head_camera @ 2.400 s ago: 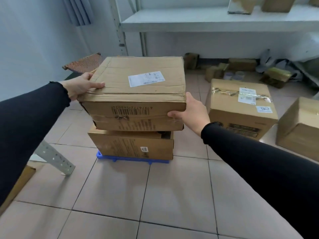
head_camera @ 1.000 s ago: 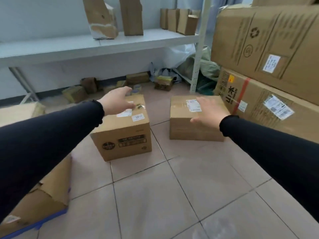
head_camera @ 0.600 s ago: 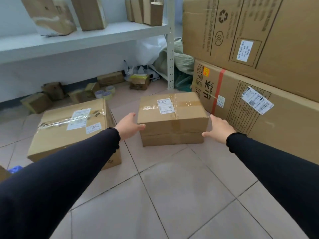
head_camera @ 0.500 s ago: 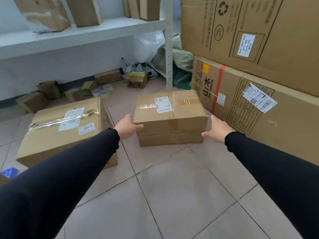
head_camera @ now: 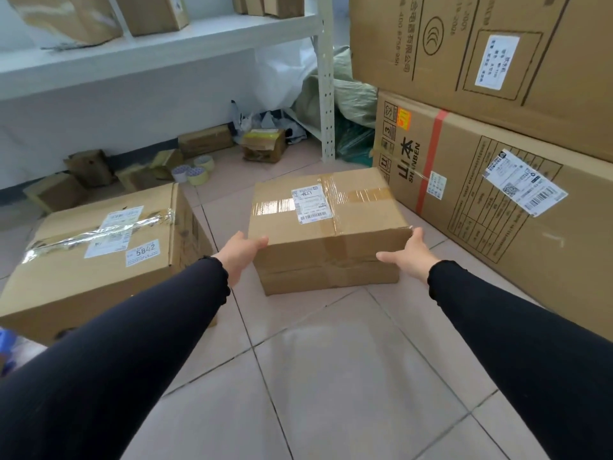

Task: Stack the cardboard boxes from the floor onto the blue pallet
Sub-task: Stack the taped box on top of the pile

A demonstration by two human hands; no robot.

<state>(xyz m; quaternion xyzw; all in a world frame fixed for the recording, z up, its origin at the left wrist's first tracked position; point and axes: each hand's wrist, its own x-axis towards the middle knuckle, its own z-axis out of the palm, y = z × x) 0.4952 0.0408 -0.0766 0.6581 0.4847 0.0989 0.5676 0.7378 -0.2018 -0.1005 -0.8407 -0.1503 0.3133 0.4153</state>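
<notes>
Head view: taped cardboard box (head_camera: 326, 227) with a white label sits on the tiled floor (head_camera: 331, 376), just beside a long printed carton (head_camera: 481, 207) on its right. Left hand (head_camera: 240, 255) open, fingertips touching the box's near-left top edge. Right hand (head_camera: 409, 255) open, fingers spread, at the near-right corner; contact unclear. Neither hand grips the box. Larger box marked 5842 (head_camera: 99, 247) rests to the left. Tape rolls (head_camera: 195, 171) lie near the shelf (head_camera: 159, 51) behind.

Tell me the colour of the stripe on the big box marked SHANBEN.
The stripe is red, seen in the head view.
</notes>
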